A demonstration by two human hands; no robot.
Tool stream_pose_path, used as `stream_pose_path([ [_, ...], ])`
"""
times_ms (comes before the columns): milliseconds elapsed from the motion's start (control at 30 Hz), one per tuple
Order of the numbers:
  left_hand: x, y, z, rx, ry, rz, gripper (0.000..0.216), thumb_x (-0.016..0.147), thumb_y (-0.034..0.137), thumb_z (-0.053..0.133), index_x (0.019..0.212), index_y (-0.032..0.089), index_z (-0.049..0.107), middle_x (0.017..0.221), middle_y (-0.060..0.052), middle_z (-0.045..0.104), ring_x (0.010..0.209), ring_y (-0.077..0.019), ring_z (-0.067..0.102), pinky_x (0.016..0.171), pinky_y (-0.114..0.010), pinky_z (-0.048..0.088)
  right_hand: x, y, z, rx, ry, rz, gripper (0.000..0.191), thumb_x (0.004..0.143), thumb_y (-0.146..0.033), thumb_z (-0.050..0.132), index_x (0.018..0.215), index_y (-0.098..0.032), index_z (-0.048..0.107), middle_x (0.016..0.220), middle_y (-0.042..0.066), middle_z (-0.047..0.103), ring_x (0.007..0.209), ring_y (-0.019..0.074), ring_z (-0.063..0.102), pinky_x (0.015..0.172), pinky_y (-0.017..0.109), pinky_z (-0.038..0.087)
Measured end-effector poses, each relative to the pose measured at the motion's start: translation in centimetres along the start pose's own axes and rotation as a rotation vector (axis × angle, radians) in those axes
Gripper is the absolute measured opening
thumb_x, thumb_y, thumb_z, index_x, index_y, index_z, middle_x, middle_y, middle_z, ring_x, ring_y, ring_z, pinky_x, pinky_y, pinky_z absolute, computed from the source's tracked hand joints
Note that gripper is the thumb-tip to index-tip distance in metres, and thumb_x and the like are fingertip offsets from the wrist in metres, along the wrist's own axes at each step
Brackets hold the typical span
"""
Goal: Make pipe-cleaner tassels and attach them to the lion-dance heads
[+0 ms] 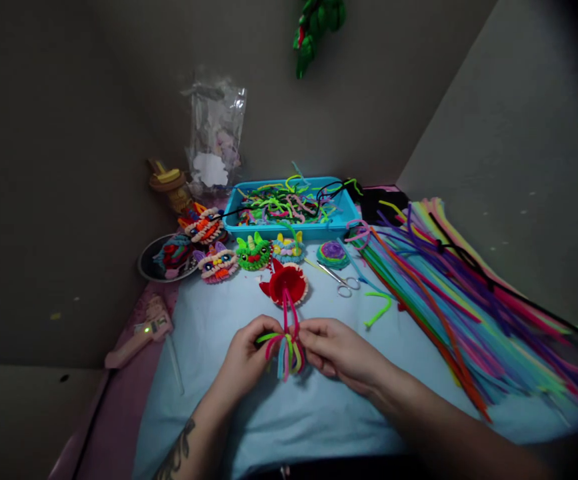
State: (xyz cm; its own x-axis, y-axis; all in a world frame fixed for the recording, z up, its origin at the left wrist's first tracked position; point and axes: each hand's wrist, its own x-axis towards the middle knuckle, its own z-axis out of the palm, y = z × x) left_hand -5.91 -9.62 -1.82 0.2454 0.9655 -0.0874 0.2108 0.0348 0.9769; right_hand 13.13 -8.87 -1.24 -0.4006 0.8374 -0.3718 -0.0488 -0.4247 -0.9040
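Note:
Between my hands is a small tassel of bent pipe cleaners (287, 357) in pink, blue, yellow and green. My left hand (251, 353) pinches it from the left side. On the right, my right hand (329, 345) has its thumb and fingers closed at the tassel's top, by the pink stems. Two pink pipe cleaner stems (290, 310) run from there up to a red cup-shaped pipe cleaner piece (289, 283), which lies on the cloth with its hollow side showing. My fingers cover part of the tassel.
A blue tray (289, 232) of pipe cleaner scraps stands behind several finished lion-like heads (253, 252). Scissors (339, 279) lie right of the red piece. Long pipe cleaners (459, 307) spread along the right. At left are a pink glue gun (141, 333) and a bowl (143, 263).

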Motion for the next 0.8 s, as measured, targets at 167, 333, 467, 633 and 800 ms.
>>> stream_pose_path([
  [167, -0.6, -0.2, 0.4, -0.015, 0.062, 0.052, 0.008, 0.076, 0.024, 0.063, 0.074, 0.016, 0.064, 0.072, -0.002, 0.063, 0.067, -0.0138, 0.056, 0.065, -0.023, 0.044, 0.9, 0.5, 1.4, 0.633, -0.073, 0.201, 0.028, 0.063, -0.031, 0.078, 0.075, -0.011, 0.064, 0.054, -0.007, 0.042, 0.043, 0.0008, 0.023, 0.037, 0.015, 0.012],
  [333, -1.3, -0.6, 0.6, -0.124, 0.170, -0.035, 0.005, 0.071, 0.020, 0.066, 0.070, 0.016, 0.064, 0.069, -0.001, 0.062, 0.064, -0.0134, 0.056, 0.063, -0.022, 0.044, 1.7, 1.0, 2.5, 0.740, -0.101, 0.266, 0.023, 0.056, -0.013, 0.074, 0.077, -0.013, 0.064, 0.050, -0.007, 0.044, 0.040, 0.0004, 0.022, 0.036, 0.014, 0.007],
  [467, -1.5, -0.6, 1.2, -0.241, 0.204, -0.167, 0.010, 0.066, 0.021, 0.070, 0.069, 0.015, 0.063, 0.064, 0.000, 0.062, 0.056, -0.0115, 0.053, 0.057, -0.022, 0.043, 2.0, 1.5, 3.5, 0.651, -0.078, 0.209, 0.026, 0.052, -0.020, 0.078, 0.061, -0.015, 0.054, 0.040, -0.011, 0.036, 0.035, -0.0002, 0.020, 0.034, 0.016, 0.005],
  [633, -1.5, -1.0, 1.8, -0.390, 0.237, -0.276, 0.015, 0.066, 0.026, 0.071, 0.074, 0.017, 0.062, 0.056, 0.003, 0.059, 0.046, -0.0090, 0.049, 0.049, -0.020, 0.039, 2.5, 1.9, 4.0, 0.522, 0.110, 0.165, 0.035, 0.049, -0.031, 0.080, 0.062, -0.017, 0.051, 0.040, -0.010, 0.042, 0.033, 0.0012, 0.027, 0.033, 0.018, 0.009],
  [800, -1.5, -1.1, 1.7, -0.443, 0.220, -0.351, 0.024, 0.065, 0.031, 0.074, 0.078, 0.016, 0.060, 0.053, 0.004, 0.056, 0.042, -0.0083, 0.047, 0.045, -0.020, 0.037, 2.6, 1.7, 4.2, 0.473, 0.180, 0.155, 0.039, 0.049, -0.037, 0.080, 0.067, -0.017, 0.052, 0.043, -0.009, 0.047, 0.035, 0.0031, 0.034, 0.035, 0.018, 0.015],
])
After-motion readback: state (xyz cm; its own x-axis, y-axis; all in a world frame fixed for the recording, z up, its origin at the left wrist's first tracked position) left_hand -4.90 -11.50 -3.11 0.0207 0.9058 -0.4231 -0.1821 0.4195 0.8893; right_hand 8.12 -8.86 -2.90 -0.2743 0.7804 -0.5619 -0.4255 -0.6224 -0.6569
